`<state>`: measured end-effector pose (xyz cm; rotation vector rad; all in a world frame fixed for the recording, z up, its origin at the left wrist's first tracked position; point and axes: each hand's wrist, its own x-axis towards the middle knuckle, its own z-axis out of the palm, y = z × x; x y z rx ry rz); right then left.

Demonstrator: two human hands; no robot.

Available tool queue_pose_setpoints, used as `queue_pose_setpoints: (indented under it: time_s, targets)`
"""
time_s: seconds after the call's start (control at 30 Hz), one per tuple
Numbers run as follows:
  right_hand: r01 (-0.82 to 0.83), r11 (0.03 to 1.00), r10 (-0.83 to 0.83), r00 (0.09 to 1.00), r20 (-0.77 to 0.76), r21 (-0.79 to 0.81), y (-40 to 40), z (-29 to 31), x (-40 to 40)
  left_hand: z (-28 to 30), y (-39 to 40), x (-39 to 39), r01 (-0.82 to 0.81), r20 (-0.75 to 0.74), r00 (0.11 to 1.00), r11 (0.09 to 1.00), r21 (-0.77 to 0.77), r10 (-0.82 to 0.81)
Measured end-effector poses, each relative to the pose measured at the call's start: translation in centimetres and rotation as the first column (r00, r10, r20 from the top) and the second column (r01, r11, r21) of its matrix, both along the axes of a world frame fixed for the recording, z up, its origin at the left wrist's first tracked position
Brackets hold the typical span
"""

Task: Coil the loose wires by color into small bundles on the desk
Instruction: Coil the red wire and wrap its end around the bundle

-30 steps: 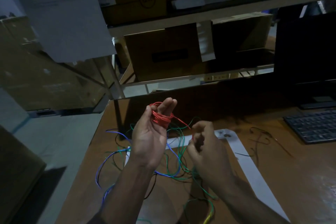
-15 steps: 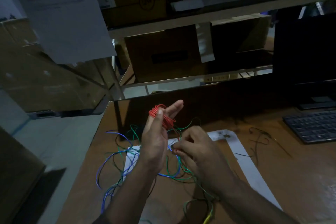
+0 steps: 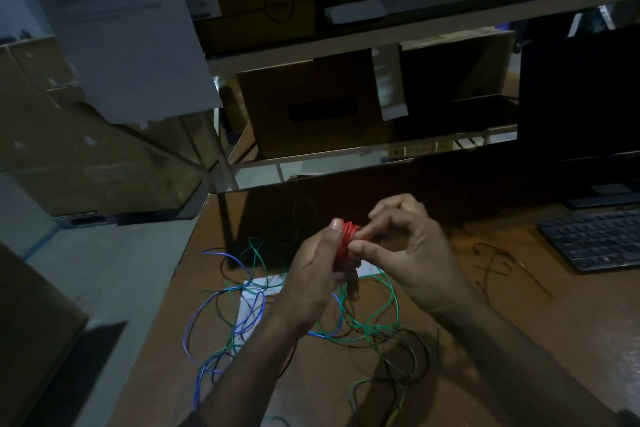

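Nearest the camera, loose wires sprawl over the brown desk (image 3: 519, 340): blue wire (image 3: 221, 308) loops at about 8 o'clock from the hands, green wire (image 3: 384, 308) tangles below them at 6 o'clock, and thin black wire (image 3: 415, 354) runs through the green.

Above this tangle both hands are raised off the desk. The left hand (image 3: 311, 281) is curled round a small red coil (image 3: 349, 239), its thumb upright against the coil's left side. The right hand (image 3: 412, 253) meets it from 3 o'clock, thumb and forefinger pinching the coil's right edge, the other fingers bent. A white sheet (image 3: 249, 305) lies under the wires.

Farther off, at 3 o'clock, a dark keyboard (image 3: 595, 239) sits on the desk with a monitor (image 3: 581, 94) behind it. At 12 o'clock, cardboard boxes (image 3: 311, 107) stand on a shelf.
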<state>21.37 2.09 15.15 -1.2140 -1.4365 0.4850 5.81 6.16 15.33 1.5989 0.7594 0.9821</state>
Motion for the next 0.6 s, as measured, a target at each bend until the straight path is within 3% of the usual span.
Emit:
queue_pose_setpoints:
  time_s: [0.1, 0.27, 0.47, 0.6]
  targets:
    - [-0.084, 0.994, 0.076, 0.991, -0.113, -0.071, -0.1, -0.4, 0.3, -0.2, -0.2, 0.5, 0.048, 0.041, 0.998, 0.998, -0.04, -0.047]
    - [-0.316, 0.948, 0.289, 0.911, -0.293, -0.048, -0.1, -0.9, 1.4, -0.4, -0.2, 1.1, 0.095, 0.072, 0.994, 0.99, -0.109, -0.087]
    - [-0.286, 0.954, 0.253, 0.928, -0.273, -0.088, -0.2, -0.9, 2.6, -1.0, -0.5, 2.8, -0.072, 0.134, 0.987, 0.985, -0.158, 0.093]
    - [-0.193, 0.98, 0.169, 0.942, -0.29, -0.055, -0.3, -1.5, 2.9, -2.3, -0.2, 4.0, -0.185, 0.114, 0.975, 0.982, -0.047, 0.189]
